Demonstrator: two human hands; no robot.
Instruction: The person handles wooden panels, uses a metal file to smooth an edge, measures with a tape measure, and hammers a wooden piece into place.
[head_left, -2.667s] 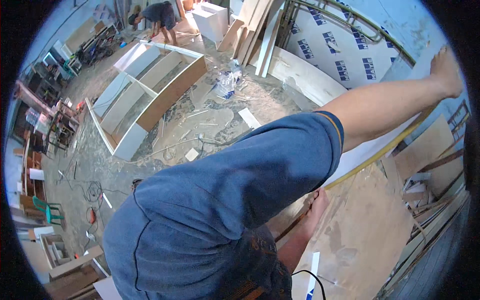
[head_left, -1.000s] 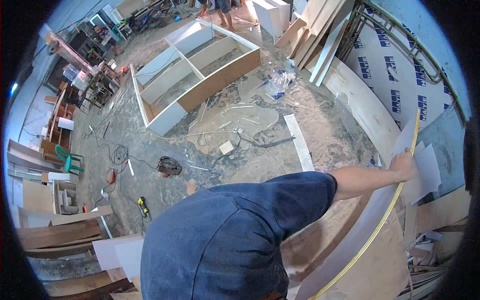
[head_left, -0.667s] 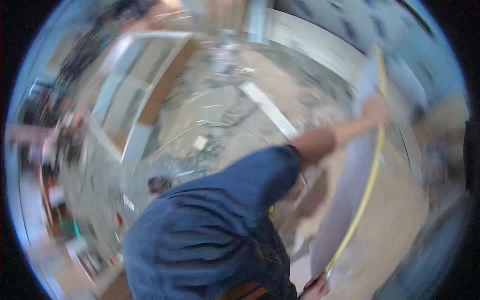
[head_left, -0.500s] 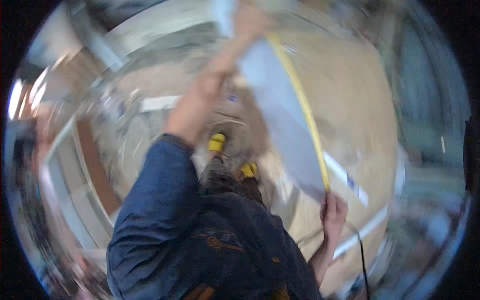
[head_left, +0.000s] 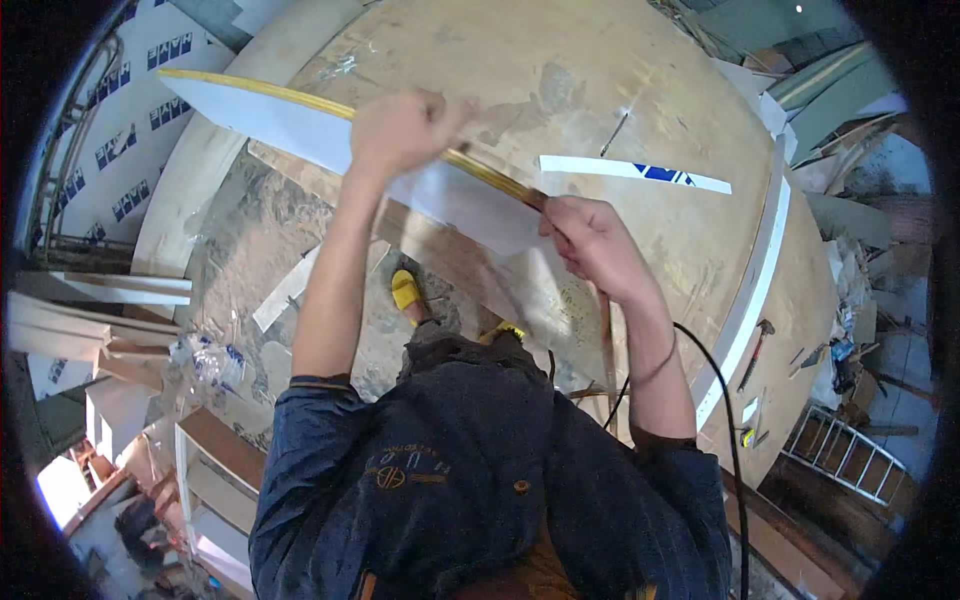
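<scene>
A long white panel (head_left: 258,112) with a yellow strip along its upper edge slants across the near side of the workbench. My left hand (head_left: 398,135) is curled over its yellow edge near the middle, slightly blurred. Gripping the panel's right end, my right hand (head_left: 592,240) has its thumb and fingers pinched together there. The lower part of the panel is blurred, and whether it rests on the bench cannot be seen.
A round-looking wooden worktop (head_left: 640,110) bears a white strip (head_left: 600,167) with blue print, a long white bar (head_left: 760,270), a hammer (head_left: 757,350) and a tape measure (head_left: 747,437). A black cable (head_left: 722,385) passes my right forearm. At left stands a cabinet frame (head_left: 225,450).
The panel has swung from steep to a flatter slant, its far end now out to the left. My left hand sits closer to its middle, and my right hand has moved up and left.
</scene>
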